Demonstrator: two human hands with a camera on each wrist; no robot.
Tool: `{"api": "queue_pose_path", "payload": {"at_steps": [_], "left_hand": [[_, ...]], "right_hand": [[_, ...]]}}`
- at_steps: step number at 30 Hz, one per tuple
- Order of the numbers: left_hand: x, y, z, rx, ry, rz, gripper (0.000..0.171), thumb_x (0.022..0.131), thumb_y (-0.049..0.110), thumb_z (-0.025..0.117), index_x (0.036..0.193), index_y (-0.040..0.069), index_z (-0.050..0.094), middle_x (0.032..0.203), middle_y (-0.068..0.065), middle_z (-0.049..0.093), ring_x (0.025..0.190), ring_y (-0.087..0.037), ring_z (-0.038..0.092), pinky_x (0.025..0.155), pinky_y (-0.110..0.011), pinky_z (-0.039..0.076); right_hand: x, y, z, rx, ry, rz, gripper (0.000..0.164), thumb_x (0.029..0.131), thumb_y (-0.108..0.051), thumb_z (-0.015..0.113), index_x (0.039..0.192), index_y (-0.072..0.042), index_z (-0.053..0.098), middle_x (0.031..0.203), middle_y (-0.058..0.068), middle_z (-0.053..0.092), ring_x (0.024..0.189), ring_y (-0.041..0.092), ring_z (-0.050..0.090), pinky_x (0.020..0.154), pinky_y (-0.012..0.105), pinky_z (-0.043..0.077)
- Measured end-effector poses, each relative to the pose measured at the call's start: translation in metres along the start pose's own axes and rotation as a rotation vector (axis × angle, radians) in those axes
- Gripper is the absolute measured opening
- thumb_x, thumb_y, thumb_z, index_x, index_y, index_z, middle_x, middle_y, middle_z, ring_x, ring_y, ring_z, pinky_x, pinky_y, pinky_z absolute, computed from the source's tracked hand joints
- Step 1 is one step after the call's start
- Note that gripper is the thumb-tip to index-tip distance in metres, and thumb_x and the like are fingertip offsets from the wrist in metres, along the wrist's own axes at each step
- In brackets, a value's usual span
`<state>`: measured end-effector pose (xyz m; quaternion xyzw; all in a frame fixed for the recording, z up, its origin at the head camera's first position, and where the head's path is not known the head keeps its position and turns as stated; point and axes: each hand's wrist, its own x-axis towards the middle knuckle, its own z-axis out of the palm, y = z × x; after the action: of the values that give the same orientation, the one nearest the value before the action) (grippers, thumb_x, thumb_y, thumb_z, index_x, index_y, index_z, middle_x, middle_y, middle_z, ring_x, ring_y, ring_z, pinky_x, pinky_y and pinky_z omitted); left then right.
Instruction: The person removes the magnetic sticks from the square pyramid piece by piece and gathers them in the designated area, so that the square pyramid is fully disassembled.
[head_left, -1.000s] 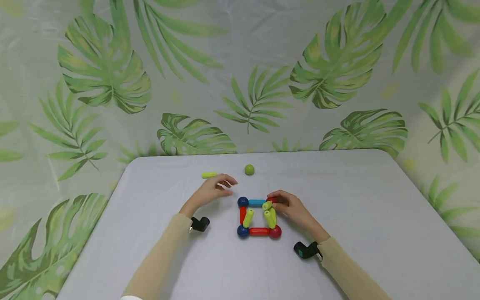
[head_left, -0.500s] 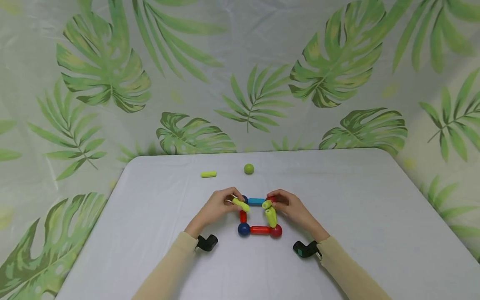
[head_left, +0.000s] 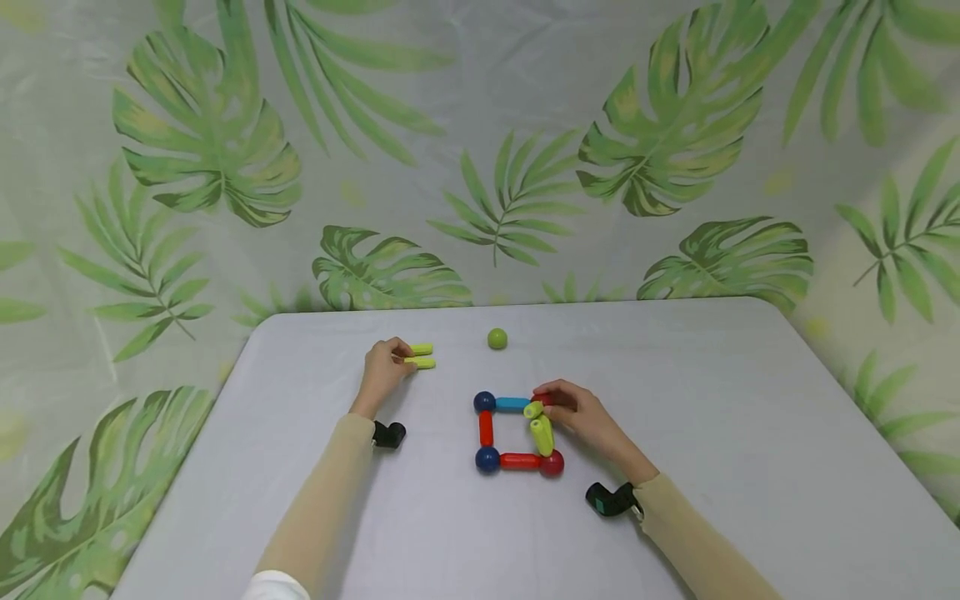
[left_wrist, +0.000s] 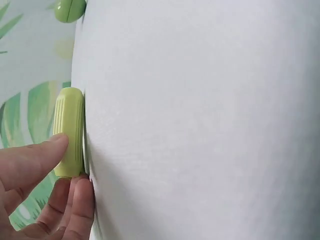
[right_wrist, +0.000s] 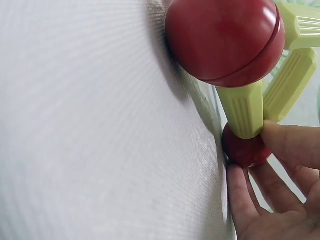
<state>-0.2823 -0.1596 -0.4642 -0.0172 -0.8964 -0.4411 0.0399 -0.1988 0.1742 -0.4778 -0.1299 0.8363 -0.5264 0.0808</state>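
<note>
My left hand, at the table's far left, pinches a yellow-green rod between thumb and fingers; the left wrist view shows this ribbed rod lying on the table. A second yellow-green rod lies just beyond it. With its fingertips, my right hand grips the far red ball of a square frame. Two blue balls, two red rods and a blue rod make up other parts of the frame. Yellow-green rods stick up tilted from its right side, by the near red ball.
A loose green ball lies near the table's back edge. The white table stretches out to both sides. Behind it hangs a leaf-patterned cloth.
My left hand lifted a yellow-green rod off the frame's left side and carried it back and left, beside the other loose rod. My right hand has stayed at the far red ball.
</note>
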Motion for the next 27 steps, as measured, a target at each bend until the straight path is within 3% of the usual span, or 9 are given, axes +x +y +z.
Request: {"api": "queue_pose_path", "payload": {"at_steps": [8,14,16,18,21,24,27], "left_hand": [[0.013,-0.005,-0.003,0.054,0.017,0.006,0.014,0.083,-0.002,0.071,0.093,-0.002,0.061,0.095,-0.018,0.06,0.089,-0.031,0.056,0.079,-0.04,0.046],[0.014,-0.003,-0.005,0.077,0.021,-0.002,0.017,0.082,-0.001,0.072,0.095,-0.002,0.061,0.099,-0.02,0.055,0.093,-0.033,0.054,0.082,-0.042,0.046],[0.012,0.0,-0.004,0.064,0.023,0.025,0.018,0.082,0.0,0.072,0.096,-0.001,0.061,0.101,-0.018,0.053,0.094,-0.033,0.053,0.082,-0.041,0.045],[0.008,0.006,0.0,0.022,0.011,0.106,0.018,0.082,-0.001,0.072,0.097,-0.001,0.061,0.101,-0.018,0.053,0.093,-0.032,0.054,0.082,-0.041,0.046],[-0.005,0.025,0.013,-0.087,-0.098,0.273,0.019,0.082,-0.002,0.071,0.099,-0.001,0.062,0.1,-0.017,0.058,0.09,-0.03,0.058,0.081,-0.04,0.049],[-0.025,0.049,0.033,-0.169,-0.311,0.434,0.022,0.084,-0.001,0.07,0.106,0.0,0.062,0.103,-0.017,0.061,0.09,-0.028,0.061,0.08,-0.037,0.051],[-0.046,0.07,0.055,-0.162,-0.505,0.541,0.027,0.087,0.004,0.069,0.113,0.003,0.062,0.11,-0.013,0.058,0.094,-0.024,0.058,0.079,-0.03,0.052]], "right_hand": [[0.001,0.0,0.001,0.004,0.002,-0.011,0.029,0.094,-0.004,0.058,0.123,-0.004,0.059,0.12,0.012,0.06,0.11,0.029,0.055,0.095,0.044,0.045],[0.001,-0.001,0.002,0.011,-0.005,-0.012,0.029,0.094,-0.004,0.058,0.123,-0.003,0.059,0.12,0.012,0.06,0.109,0.028,0.056,0.094,0.043,0.046],[0.001,-0.001,0.001,0.008,-0.006,-0.019,0.029,0.094,-0.004,0.058,0.123,-0.002,0.058,0.12,0.012,0.06,0.109,0.029,0.056,0.094,0.043,0.046],[0.002,0.0,0.001,0.006,-0.006,-0.019,0.029,0.094,-0.004,0.058,0.123,-0.002,0.059,0.12,0.012,0.06,0.109,0.029,0.056,0.095,0.043,0.045],[0.001,0.001,0.001,0.008,-0.005,-0.014,0.029,0.094,-0.004,0.058,0.123,-0.003,0.059,0.12,0.012,0.06,0.11,0.029,0.056,0.095,0.043,0.045],[0.001,0.003,0.0,0.017,-0.008,-0.012,0.029,0.094,-0.005,0.058,0.123,-0.004,0.059,0.119,0.012,0.06,0.11,0.029,0.055,0.095,0.044,0.045],[0.002,0.004,-0.001,0.028,-0.011,-0.03,0.028,0.095,-0.007,0.059,0.122,-0.004,0.059,0.118,0.012,0.06,0.11,0.03,0.055,0.094,0.044,0.045]]}}
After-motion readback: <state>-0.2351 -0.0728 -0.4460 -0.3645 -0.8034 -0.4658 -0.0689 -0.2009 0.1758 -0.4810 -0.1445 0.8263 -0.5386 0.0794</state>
